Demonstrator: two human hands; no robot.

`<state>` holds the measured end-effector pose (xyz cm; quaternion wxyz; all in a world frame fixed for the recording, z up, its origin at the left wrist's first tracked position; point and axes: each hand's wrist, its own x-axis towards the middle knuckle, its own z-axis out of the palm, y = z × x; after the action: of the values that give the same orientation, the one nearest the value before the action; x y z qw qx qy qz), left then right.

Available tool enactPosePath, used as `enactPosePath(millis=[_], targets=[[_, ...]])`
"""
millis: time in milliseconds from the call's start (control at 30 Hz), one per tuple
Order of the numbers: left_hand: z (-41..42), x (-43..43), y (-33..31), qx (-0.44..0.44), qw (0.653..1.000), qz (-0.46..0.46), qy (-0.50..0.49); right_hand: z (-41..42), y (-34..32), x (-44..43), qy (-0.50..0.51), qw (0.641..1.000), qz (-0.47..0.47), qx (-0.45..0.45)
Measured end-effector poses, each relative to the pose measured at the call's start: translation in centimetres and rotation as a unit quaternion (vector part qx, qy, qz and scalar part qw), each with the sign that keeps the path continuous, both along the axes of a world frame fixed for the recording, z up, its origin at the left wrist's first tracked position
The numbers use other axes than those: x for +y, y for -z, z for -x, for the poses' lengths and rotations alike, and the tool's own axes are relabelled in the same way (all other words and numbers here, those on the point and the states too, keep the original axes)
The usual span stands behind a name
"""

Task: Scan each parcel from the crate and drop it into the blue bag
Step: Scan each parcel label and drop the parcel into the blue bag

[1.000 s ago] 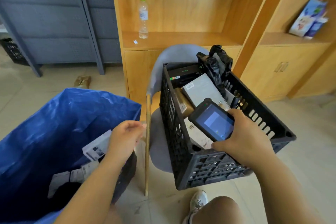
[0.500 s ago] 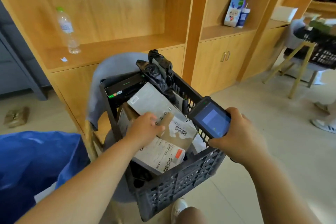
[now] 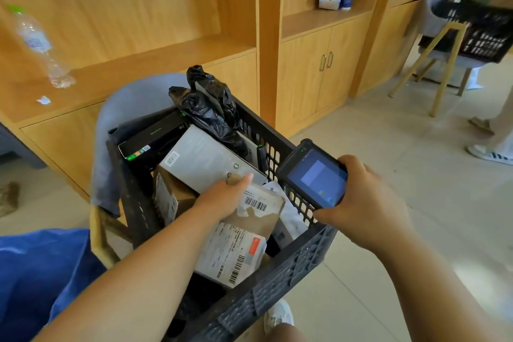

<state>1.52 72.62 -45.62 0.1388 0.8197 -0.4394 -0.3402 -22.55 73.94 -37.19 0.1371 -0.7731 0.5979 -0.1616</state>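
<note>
A black plastic crate (image 3: 291, 266) stands on a grey chair and holds several parcels. My left hand (image 3: 224, 197) reaches into it and grips a brown cardboard parcel (image 3: 261, 216) with barcode labels, thumb along its top edge. Behind it lie a grey box (image 3: 202, 161), a black box (image 3: 152, 139) and a black plastic-wrapped parcel (image 3: 211, 108). My right hand (image 3: 366, 203) holds a black handheld scanner (image 3: 313, 175) with a lit screen over the crate's right rim. A corner of the blue bag (image 3: 39, 275) shows at the lower left.
Wooden shelving and cabinets (image 3: 313, 64) stand behind the crate, with a water bottle (image 3: 36, 44) on the left shelf. Another black crate (image 3: 477, 28) on a chair sits at the far right, beside a person's legs (image 3: 494, 144). My shoe (image 3: 277, 316) shows under the crate.
My left hand left the blue bag's edge, went into the crate and took hold of the brown parcel. The view swung right, away from the bag. My right hand kept the scanner.
</note>
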Motion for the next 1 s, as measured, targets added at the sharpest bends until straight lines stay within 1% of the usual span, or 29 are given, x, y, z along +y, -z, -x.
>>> enactPosePath(millis=[33,133,267,367,467,600,700,767,867,967,1000], targets=[[0.3,-0.4,-0.2,0.007,1.000,-0.001,-0.003,0.1,0.1,-0.1,0.002,1.000,0.002,0.000],[0.7,-0.9,-0.7,0.099,0.993,0.012,-0.061,0.5,0.4,-0.2,0.006,1.000,0.008,0.000],[0.4,-0.9,-1.2,0.174,0.976,0.083,-0.104,1.0,0.6,0.0,0.004,1.000,0.014,-0.009],[-0.2,0.2,-2.8,0.252,0.947,0.143,-0.138,1.2,0.4,0.5,0.006,1.000,0.017,-0.025],[-1.5,2.2,-4.2,0.290,0.927,0.184,-0.149,1.3,0.1,1.4,0.012,0.999,0.017,-0.037],[-2.7,6.0,-5.3,0.357,0.891,0.210,-0.183,1.3,0.0,3.2,0.008,0.999,0.016,-0.049],[-2.8,9.1,-5.5,0.395,0.854,0.259,-0.218,0.9,-0.2,4.8,-0.005,0.998,0.017,-0.056],[-2.8,11.0,-5.5,0.394,0.835,0.297,-0.242,0.6,-0.4,5.9,-0.017,0.998,0.016,-0.057],[-2.9,13.5,-5.6,0.336,0.832,0.347,-0.270,0.0,-0.8,7.4,-0.040,0.998,0.014,-0.050],[-3.3,15.1,-6.1,0.356,0.805,0.359,-0.312,-0.6,-1.3,8.5,-0.069,0.997,0.013,-0.027],[-3.5,15.5,-6.4,0.359,0.801,0.359,-0.318,-0.8,-1.5,8.8,-0.079,0.997,0.014,-0.017]])
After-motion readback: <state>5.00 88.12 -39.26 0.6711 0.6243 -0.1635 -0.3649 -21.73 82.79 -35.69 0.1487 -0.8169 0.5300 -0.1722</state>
